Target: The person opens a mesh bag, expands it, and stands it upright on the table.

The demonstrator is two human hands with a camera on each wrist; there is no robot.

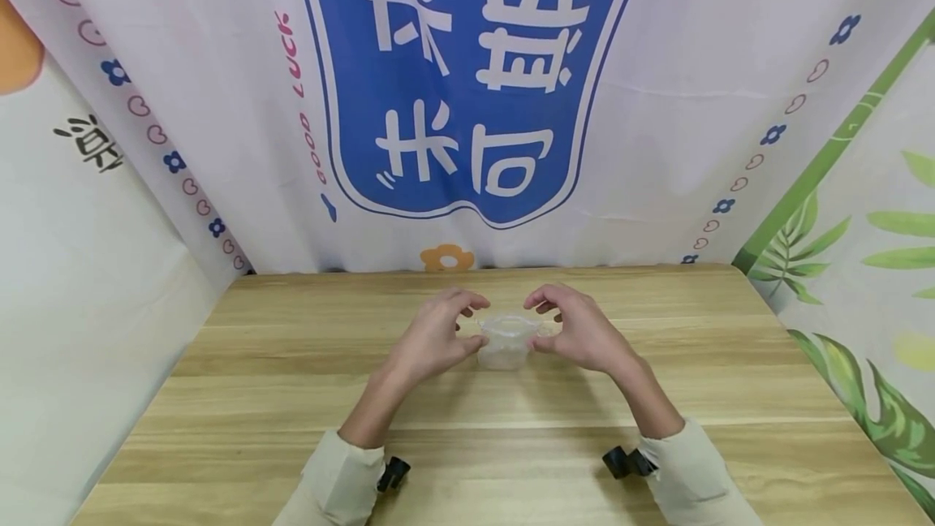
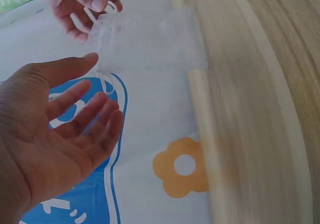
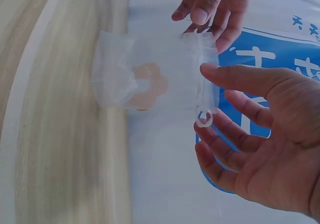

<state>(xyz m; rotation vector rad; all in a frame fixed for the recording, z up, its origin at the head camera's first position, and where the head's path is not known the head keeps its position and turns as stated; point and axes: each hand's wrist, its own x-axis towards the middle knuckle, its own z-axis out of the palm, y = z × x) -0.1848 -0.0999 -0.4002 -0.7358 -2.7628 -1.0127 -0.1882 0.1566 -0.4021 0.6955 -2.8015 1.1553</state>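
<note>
A small see-through plastic drawstring bag (image 1: 502, 347) is upright over the table, its mouth upward and its white cord loop (image 3: 204, 119) sticking out at the side. To its left is my left hand (image 1: 438, 331), fingers spread and gently bent, thumb tip right at the bag's edge. On the opposite side my right hand (image 1: 580, 333) mirrors it. In the right wrist view, the right thumb overlaps the bag's mouth and the fingertips lie by the loop. Neither thumb meets its fingers. Another cord loop (image 2: 106, 83) shows between thumb and fingers in the left wrist view.
The wood-grain table (image 1: 292, 412) runs back to a white printed curtain (image 1: 657, 144) with a blue sign pattern. Printed cloth also hangs at the left and right sides. Dark wrist straps (image 1: 630, 463) show by the sleeves.
</note>
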